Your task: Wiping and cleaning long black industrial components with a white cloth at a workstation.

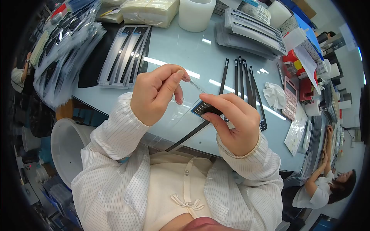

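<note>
My left hand (156, 94) is closed in a pinch, thumb against forefinger, on one end of a narrow clear strip (197, 87) with small dark marks. The strip slants down toward the fingertips of my right hand (236, 121). Between thumb and fingers, that hand grips a flat black piece (206, 108) with a blue edge and rows of pale marks; its far part is hidden by the hand. A long black strip (189, 135) runs below it toward the table's near edge. Beyond my right hand lie several slim black strips (241, 75).
Clear sheets with black bands (125, 56) are stacked at left, beside a heap of clear plastic pieces (69, 57). More panels (250, 32) lie at the back right. A white roll (196, 14) stands far back. A tissue (274, 96) and pink calculator (290, 99) sit at right.
</note>
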The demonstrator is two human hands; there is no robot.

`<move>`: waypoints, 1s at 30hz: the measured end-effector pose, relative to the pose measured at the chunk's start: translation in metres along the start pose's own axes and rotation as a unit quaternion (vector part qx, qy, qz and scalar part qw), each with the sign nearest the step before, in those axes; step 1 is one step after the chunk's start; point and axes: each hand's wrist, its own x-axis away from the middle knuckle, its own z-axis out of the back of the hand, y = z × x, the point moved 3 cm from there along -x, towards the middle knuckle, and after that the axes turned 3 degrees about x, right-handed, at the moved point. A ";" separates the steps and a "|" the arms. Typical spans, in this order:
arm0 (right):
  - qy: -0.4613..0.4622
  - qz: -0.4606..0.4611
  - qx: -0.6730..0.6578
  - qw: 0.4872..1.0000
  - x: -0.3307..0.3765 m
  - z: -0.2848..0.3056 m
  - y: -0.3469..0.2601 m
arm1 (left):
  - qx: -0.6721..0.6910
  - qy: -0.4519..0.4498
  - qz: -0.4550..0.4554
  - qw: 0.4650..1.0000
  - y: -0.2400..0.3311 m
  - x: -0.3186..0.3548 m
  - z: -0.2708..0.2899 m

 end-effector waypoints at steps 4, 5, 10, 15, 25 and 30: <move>0.058 0.012 -0.019 0.998 -0.003 0.000 -0.003 | -0.023 0.015 -0.036 0.999 0.003 0.002 -0.003; 0.066 0.000 -0.038 0.997 -0.004 -0.001 -0.002 | -0.042 0.017 -0.045 0.998 0.006 0.003 -0.006; 0.080 -0.015 -0.032 0.996 -0.004 -0.001 -0.002 | -0.080 0.026 -0.080 0.993 0.009 0.003 -0.012; 0.099 0.070 0.097 0.988 0.002 0.008 -0.029 | -0.162 0.114 -0.132 0.971 0.003 -0.007 -0.001; 0.035 0.115 0.029 0.992 0.030 0.027 -0.059 | -0.159 0.182 -0.108 0.964 0.000 -0.011 0.046; 0.070 0.120 0.010 0.990 0.042 0.045 -0.076 | -0.116 0.200 -0.109 0.967 -0.006 -0.015 0.064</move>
